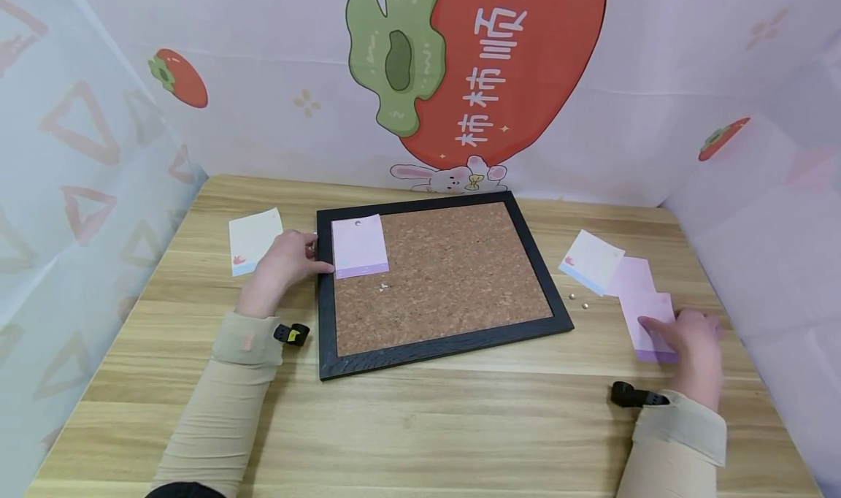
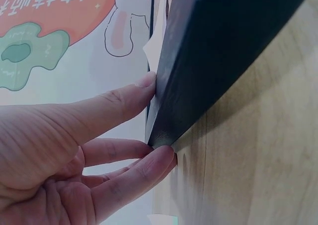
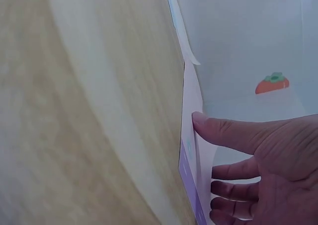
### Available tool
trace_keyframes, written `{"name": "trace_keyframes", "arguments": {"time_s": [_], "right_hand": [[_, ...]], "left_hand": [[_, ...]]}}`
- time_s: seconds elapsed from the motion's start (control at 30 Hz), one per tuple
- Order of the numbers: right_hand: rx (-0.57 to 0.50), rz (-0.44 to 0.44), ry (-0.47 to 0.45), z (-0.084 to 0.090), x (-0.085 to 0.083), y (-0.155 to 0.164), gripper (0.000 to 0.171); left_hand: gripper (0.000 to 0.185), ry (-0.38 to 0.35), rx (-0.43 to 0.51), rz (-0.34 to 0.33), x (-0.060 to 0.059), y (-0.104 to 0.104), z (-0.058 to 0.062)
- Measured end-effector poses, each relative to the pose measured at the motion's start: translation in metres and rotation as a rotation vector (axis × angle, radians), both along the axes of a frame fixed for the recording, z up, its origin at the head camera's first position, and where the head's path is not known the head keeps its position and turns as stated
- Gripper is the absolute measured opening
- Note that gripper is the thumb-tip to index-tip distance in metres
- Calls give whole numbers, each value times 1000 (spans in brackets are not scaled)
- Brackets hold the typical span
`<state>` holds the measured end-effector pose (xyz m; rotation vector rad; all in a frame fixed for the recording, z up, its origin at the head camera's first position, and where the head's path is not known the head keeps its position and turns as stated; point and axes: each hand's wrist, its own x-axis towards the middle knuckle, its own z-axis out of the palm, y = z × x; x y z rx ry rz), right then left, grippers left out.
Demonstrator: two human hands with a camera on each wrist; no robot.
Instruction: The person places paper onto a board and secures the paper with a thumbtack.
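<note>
My left hand (image 1: 284, 266) grips the left edge of a black-framed corkboard (image 1: 447, 272) lying on the table. In the left wrist view, the thumb lies on the frame's upper edge and the fingers sit at its outer side and underside. A pink note sheet (image 1: 360, 246) with a purple bottom strip is on the cork's upper left, a round silver pin head (image 1: 358, 223) near its top. On the right, my right hand (image 1: 698, 348) pinches another pink note sheet (image 3: 191, 135), thumb on its face and fingers by its right edge.
A cream note sheet (image 1: 252, 239) lies left of the board. To the right, a second cream sheet (image 1: 591, 261) overlaps another pink sheet (image 1: 632, 273). Two small silver pins (image 1: 572, 296) lie near the board's right corner. Patterned cloth (image 1: 276, 118) hangs behind the table (image 1: 420, 439).
</note>
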<state>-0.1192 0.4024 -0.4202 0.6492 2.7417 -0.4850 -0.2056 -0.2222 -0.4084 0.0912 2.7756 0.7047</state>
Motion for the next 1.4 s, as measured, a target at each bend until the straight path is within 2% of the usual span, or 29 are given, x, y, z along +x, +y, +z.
{"name": "trace_keyframes", "arguments": {"time_s": [0.2, 0.47, 0.57, 0.7, 0.8, 1.1, 1.4], "right_hand": [[-28, 1, 20, -1, -1, 1, 71], [-107, -93, 85, -3, -2, -2, 79], [-139, -118, 134, -4, -3, -3, 70], [-141, -113, 206, -5, -5, -3, 50], [-140, -104, 225, -5, -6, -2, 46], [-196, -75, 214, 4, -6, -4, 47], [-282, -62, 240, 9, -6, -4, 52]], "left_hand": [[65, 9, -8, -12, -1, 0, -1], [65, 5, -7, -11, -1, 0, -2], [64, 5, -2, -7, -2, -1, -4], [60, 21, -6, -9, -3, -1, -5], [60, 27, -7, -10, -3, -1, -5], [65, 8, 7, -5, -2, -1, -4], [61, 14, 11, -2, -1, 0, -3]]}}
